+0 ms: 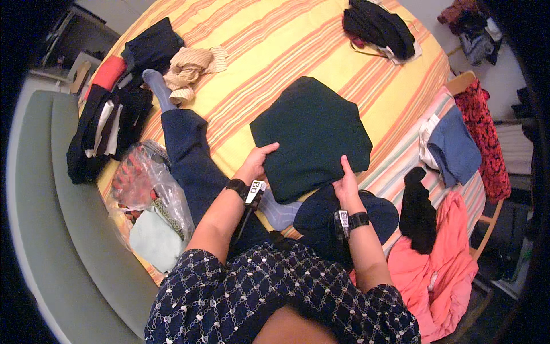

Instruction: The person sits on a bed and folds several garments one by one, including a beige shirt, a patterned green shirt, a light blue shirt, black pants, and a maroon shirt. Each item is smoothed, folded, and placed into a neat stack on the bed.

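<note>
A dark green folded garment is held flat in front of me, over the striped bedspread. My left hand grips its near left edge, thumb on top and fingers hidden underneath. At the near right edge my right hand is closed on the same cloth, its thumb laid along the top. The fabric's kind cannot be made out beyond its smooth, folded shape. Each wrist wears a black strap with a small device. Below the garment are my legs in dark blue trousers, with grey-blue socks.
Dark folded clothes and a beige striped knit lie at the far left. A clear plastic bag of clothes sits left of my leg. Black clothing lies far right; a blue folded cloth, black cloth and coral fabric lie right.
</note>
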### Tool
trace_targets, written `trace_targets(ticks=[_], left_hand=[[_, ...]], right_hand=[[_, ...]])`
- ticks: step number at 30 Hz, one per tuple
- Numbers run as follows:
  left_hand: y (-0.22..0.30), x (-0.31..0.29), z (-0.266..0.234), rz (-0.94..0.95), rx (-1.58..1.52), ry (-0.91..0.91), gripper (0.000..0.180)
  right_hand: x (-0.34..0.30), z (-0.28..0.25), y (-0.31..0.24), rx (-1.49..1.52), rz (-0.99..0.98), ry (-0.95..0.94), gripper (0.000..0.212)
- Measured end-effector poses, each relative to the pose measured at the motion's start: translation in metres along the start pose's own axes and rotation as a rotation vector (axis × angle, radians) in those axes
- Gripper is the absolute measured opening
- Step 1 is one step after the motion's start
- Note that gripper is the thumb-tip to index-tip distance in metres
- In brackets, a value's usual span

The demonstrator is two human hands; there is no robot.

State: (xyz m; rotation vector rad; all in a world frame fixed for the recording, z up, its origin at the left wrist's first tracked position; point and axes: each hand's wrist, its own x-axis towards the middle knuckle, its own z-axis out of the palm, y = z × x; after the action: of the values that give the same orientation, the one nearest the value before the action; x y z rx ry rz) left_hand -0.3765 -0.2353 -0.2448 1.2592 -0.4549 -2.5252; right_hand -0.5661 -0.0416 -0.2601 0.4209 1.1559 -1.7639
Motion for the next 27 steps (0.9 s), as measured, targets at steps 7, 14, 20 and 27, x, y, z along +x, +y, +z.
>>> trace_targets(ticks=[7,14,20,27], left_hand=[[0.002,-0.030,0.031,0.301,0.638,0.271,0.032],[0.035,-0.166,0.021,0.904,0.598,0.160,0.047],[0.027,-0.380,-0.077,1.115,0.329,0.354,0.062],[-0.052,-0.497,-0.124,1.182,-0.096,0.818,0.057]], right_hand=[[-0.001,0.042,-0.018,-0.599,-0.503,0.185,0.047],[-0.100,0.150,-0.030,-0.866,-0.828,-0.443,0.049],[-0.181,0.262,0.042,-0.989,-0.767,-0.999,0.040],[-0.250,0.305,0.230,-0.954,0.183,-1.363,0.043]])
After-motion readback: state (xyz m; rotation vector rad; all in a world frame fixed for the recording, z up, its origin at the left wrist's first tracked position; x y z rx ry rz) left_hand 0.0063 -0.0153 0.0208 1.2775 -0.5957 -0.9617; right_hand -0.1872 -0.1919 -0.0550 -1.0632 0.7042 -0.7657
